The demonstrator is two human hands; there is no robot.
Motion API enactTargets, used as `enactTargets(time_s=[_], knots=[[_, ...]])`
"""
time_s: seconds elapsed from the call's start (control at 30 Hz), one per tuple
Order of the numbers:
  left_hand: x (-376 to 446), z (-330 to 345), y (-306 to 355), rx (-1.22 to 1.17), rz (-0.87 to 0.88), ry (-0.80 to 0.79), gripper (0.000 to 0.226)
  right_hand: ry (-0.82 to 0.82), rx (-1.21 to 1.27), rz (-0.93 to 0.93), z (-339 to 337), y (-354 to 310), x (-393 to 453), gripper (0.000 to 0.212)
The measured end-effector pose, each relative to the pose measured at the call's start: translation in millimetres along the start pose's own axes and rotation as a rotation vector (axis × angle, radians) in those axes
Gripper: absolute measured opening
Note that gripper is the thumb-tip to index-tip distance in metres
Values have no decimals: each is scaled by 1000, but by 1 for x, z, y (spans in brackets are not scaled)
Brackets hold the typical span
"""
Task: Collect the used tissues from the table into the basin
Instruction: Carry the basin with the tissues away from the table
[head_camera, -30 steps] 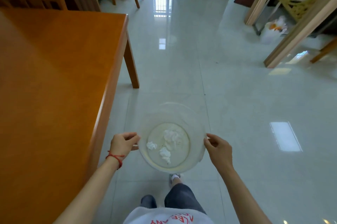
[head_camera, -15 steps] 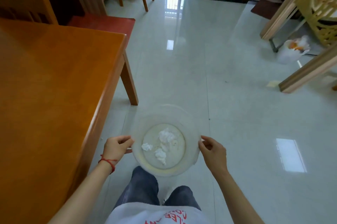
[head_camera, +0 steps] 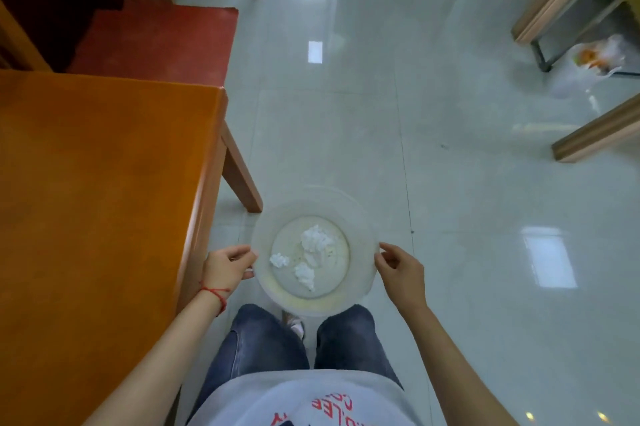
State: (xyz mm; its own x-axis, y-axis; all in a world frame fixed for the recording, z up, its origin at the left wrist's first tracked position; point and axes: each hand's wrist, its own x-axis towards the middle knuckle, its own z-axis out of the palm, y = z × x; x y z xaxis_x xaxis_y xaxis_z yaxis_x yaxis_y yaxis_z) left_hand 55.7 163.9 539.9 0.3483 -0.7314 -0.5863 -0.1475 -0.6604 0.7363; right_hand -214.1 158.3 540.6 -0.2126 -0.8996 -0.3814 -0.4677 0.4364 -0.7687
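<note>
Glossy pale floor tiles (head_camera: pixel 450 183) are lying under a clear basin (head_camera: pixel 360 228) being carried beside the orange tabletop (head_camera: pixel 104 183).
Left hand (head_camera: pixel 225 264) and right hand (head_camera: pixel 401 269) are each gripping opposite sides of its rim; crumpled white tissues (head_camera: pixel 313 242) are sitting on the basin's bottom.
</note>
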Motion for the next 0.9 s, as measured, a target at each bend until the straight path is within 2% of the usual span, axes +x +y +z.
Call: enactTargets(time_s=[0.33,0.9], knots=[[90,37,-13,-57,-131,51,42,-52,-58,57,39,15,99,23],[261,103,-145,-140,-239,134,34,-102,-63,134,166,142,248,23]])
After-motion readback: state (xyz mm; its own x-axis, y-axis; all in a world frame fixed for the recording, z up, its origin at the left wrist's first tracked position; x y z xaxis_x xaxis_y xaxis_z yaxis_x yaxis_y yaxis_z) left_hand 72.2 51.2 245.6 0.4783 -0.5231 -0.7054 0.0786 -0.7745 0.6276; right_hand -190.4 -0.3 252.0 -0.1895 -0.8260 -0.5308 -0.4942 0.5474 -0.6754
